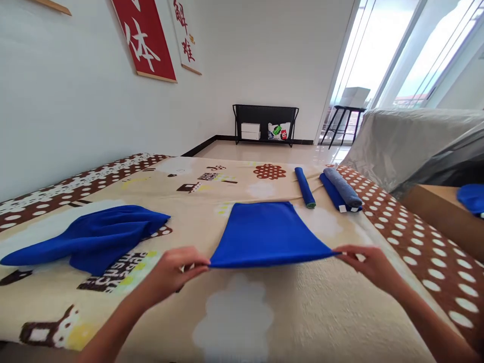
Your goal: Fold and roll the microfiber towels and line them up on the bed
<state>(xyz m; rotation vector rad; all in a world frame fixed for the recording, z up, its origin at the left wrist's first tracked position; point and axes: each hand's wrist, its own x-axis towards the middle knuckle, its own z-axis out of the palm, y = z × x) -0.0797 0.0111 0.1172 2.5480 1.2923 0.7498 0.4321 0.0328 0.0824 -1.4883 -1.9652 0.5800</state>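
A blue towel (262,234) is stretched out over the patterned bedspread, its near edge lifted a little and its far edge resting on the cloth. My left hand (185,266) pinches the near left corner between thumb and fingers. At the near right corner, my right hand (365,259) pinches the towel the same way. Left of it lies a crumpled blue towel (109,234). Beyond my right hand are a rolled blue towel (304,187), a grey-blue rolled towel (342,186) and another blue roll (331,193) against it, with white tags at the near end.
The bedspread (242,312) has brown polka-dot borders. At the right stand a cardboard box (434,201) with a blue item (472,197) on it and a plastic-covered piece of furniture (416,136). A black rack (265,118) and a stool (346,118) stand farther back.
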